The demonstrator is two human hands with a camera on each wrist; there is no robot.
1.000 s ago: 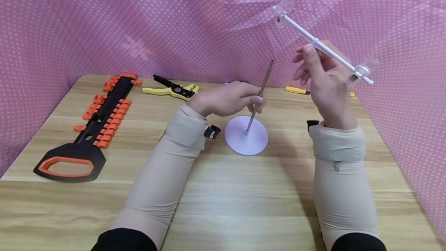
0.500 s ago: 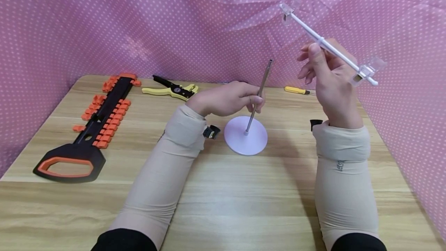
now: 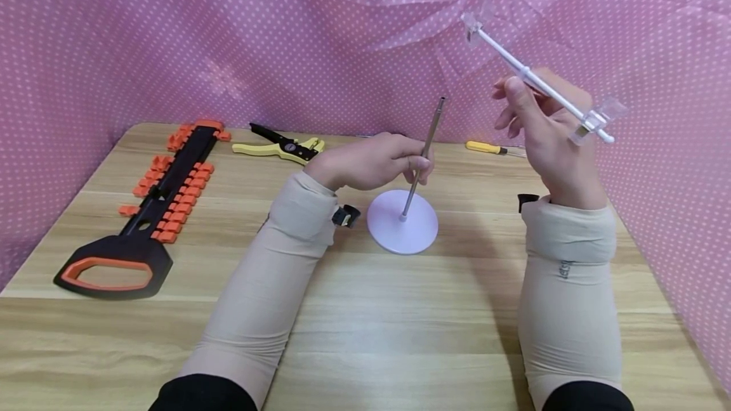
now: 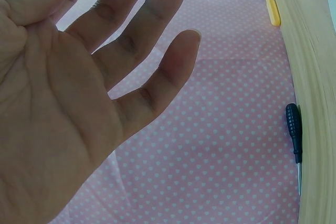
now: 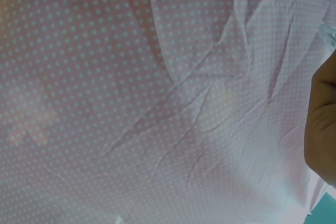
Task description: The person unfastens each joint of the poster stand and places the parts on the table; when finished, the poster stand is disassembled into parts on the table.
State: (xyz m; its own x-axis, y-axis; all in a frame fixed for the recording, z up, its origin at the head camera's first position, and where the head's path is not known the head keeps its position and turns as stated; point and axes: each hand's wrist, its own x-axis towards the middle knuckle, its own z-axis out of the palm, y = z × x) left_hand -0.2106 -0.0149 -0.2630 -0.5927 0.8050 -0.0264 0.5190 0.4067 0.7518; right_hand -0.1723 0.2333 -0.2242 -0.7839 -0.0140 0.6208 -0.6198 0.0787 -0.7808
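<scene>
In the head view, my left hand (image 3: 374,160) pinches a thin metal rod (image 3: 432,129) between thumb and fingers. The rod rises, leaning a little to the right, from a round white base (image 3: 402,236) on the table. The left wrist view has the palm (image 4: 63,98) up close, its other fingers spread. Raised at the right, my right hand (image 3: 556,132) holds a slim white bar (image 3: 548,89) near its middle, slanting down to the right. Clear plastic clips (image 3: 594,122) sit near both bar ends. Only part of that hand (image 5: 321,124) enters the right wrist view.
A black holder with orange clips (image 3: 143,224) lies on the left of the table. Yellow and black wire strippers (image 3: 285,148) lie behind my left hand. At the back edge are a yellow-handled screwdriver (image 3: 485,147) and a black-handled screwdriver (image 4: 295,129). Pink dotted cloth (image 3: 342,37) surrounds the table.
My right hand has shifted to the right with the white bar, whose upper end has dipped slightly since half a second ago. My left hand and the metal rod stay nearly still.
</scene>
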